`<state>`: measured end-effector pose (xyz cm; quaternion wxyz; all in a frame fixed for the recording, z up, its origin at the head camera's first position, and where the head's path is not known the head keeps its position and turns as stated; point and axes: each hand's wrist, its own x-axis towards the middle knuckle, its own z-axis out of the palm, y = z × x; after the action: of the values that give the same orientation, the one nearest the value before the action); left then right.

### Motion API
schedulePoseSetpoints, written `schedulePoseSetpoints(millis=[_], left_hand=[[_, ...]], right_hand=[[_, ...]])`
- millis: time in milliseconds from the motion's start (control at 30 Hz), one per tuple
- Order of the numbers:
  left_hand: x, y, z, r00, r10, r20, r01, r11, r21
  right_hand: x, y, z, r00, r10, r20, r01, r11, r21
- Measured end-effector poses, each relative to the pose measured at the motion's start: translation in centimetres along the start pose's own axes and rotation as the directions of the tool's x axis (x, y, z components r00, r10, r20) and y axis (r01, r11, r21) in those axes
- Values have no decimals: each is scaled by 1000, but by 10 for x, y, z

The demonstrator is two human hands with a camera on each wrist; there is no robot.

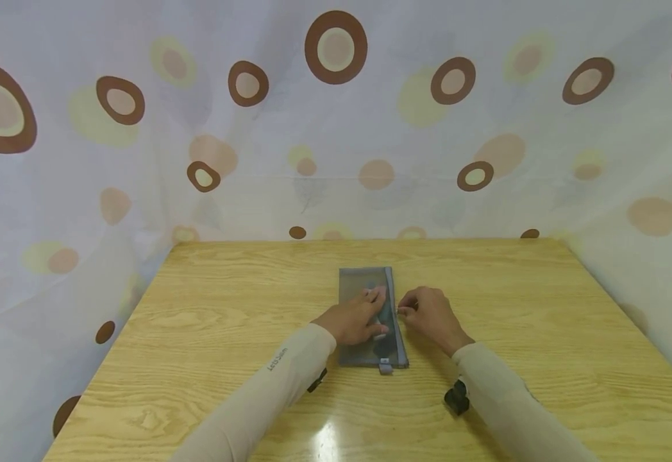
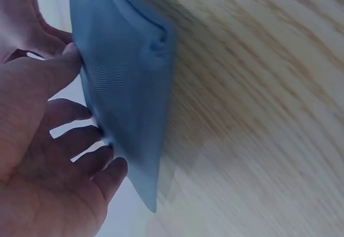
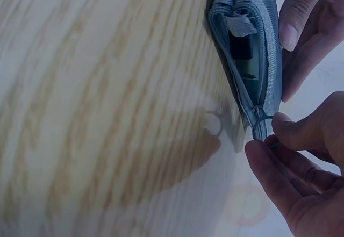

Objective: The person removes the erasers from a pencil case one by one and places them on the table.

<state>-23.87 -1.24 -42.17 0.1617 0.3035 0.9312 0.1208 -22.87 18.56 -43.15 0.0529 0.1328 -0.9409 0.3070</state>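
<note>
A pale sheet printed with brown rings and peach and yellow spots hangs behind and along both sides of the wooden worktop. A black device sits at the right sleeve, another beneath the left sleeve. The grey see-through pouch lies near the middle of the worktop, its zipper edge toward the right hand. The left hand rests across the pouch and hides much of its middle; dark and greenish contents show through the part-open zipper, too covered to identify. The left hand's grip is relaxed, fingers extended against the pouch rather than closed round it. The right hand's grip is nearly closed, thumb and forefinger pinching the ring-shaped zipper pull.
</note>
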Motion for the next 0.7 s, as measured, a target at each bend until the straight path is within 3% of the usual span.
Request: schedulePoseSetpoints(millis=[433, 700], left_hand=[[3, 2, -2, 999, 31, 10, -31, 999, 24], [6, 0, 0, 999, 36, 19, -36, 999, -4]], right_hand=[[-1, 0, 1, 999, -33, -11, 33, 999, -6], [-1, -1, 2, 999, 14, -41, -14, 1000, -8]])
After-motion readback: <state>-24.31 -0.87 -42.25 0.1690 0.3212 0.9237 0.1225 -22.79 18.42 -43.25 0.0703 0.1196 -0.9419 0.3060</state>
